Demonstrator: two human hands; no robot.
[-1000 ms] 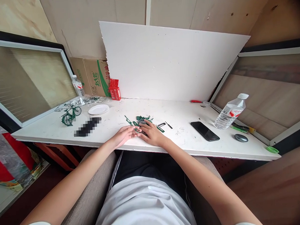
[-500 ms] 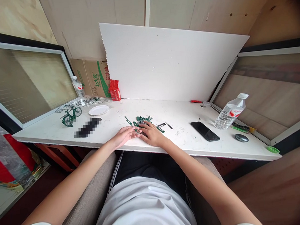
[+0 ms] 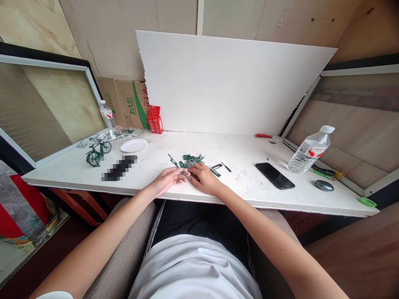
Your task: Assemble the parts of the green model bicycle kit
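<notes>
Close to the table's front edge, both hands meet over small green plastic model parts. My left hand [image 3: 168,181] is closed, its thumb and fingertips pinching a small green plastic part [image 3: 183,170]. Touching its fingertips from the right, my right hand [image 3: 204,179] has curled fingers. Whatever they hold is hidden beneath them. Just beyond lies a pile of green model pieces [image 3: 193,159], and a thin green strip [image 3: 172,159] sticks up left of it. A green part frame [image 3: 216,170] and a small dark slim tool [image 3: 226,167] rest to the right.
Leftward stand a green model bicycle [image 3: 98,152], a white plate [image 3: 134,145] and a blurred dark object [image 3: 120,168]. A phone [image 3: 275,176], a water bottle [image 3: 311,150] and a dark round object [image 3: 324,185] are on the right. A white board [image 3: 236,83] leans behind.
The fingers of my right hand have drawn back from the pile and curled in toward my left fingertips. My left hand stays nearly in place. The view has shifted slightly.
</notes>
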